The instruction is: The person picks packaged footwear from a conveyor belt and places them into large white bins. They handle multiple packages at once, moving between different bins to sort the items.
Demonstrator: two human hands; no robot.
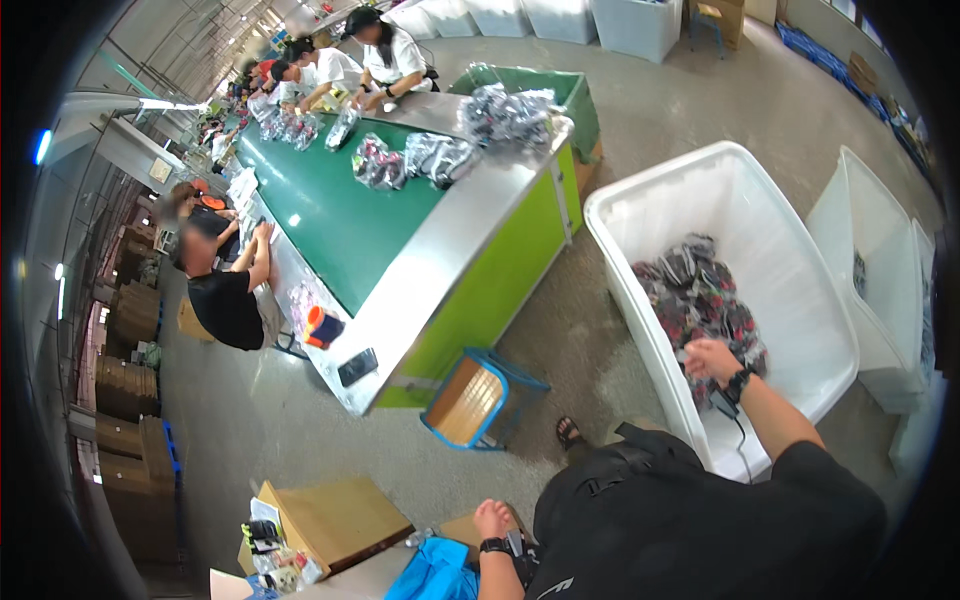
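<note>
– Green conveyor belt point(335, 230) aside, how full is the white plastic bin point(720, 180) near it?
– Partly, I'd judge: a heap of bagged bundles point(700, 290) lies at the bottom, well below the rim. Silvery bagged packs point(442, 158) are still on the belt, unbinned.
– And the hands?
– Right hand point(712, 360) over the heap's near edge, left hand point(492, 519) outside the bin. Both have curled fingers; too small to tell whether either grips anything.
</note>
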